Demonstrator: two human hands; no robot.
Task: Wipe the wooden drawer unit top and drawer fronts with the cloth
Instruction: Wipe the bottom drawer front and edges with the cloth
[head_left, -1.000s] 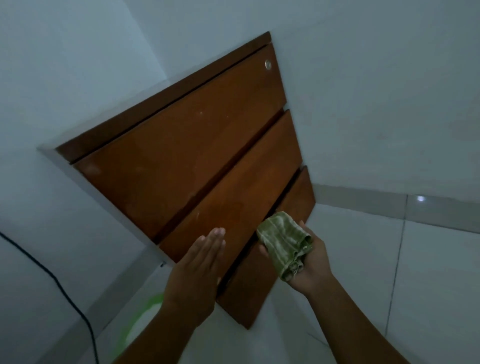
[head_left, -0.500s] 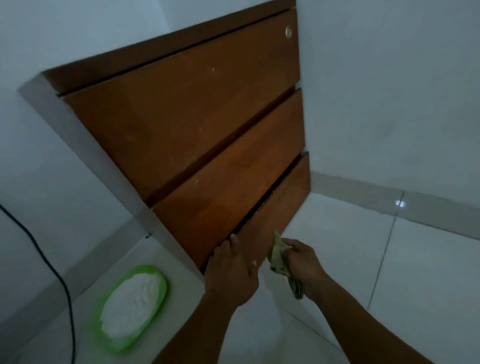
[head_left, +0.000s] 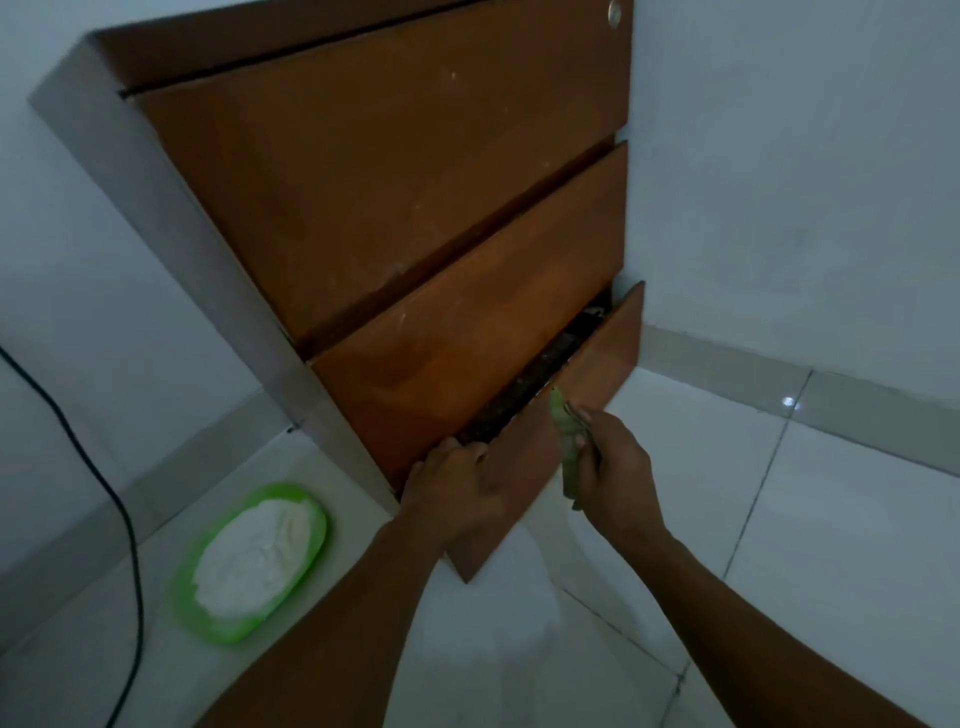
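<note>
My left hand curls over the bottom drawer front's top edge, apparently holding it ajar for access. My right hand clasps the bunched green cloth flat against that front, long axis vertical. Beyond, the brown wooden drawer unit meets the wall.

Two bare forearms, no sleeves, left hand, right hand, no rings visible
</note>
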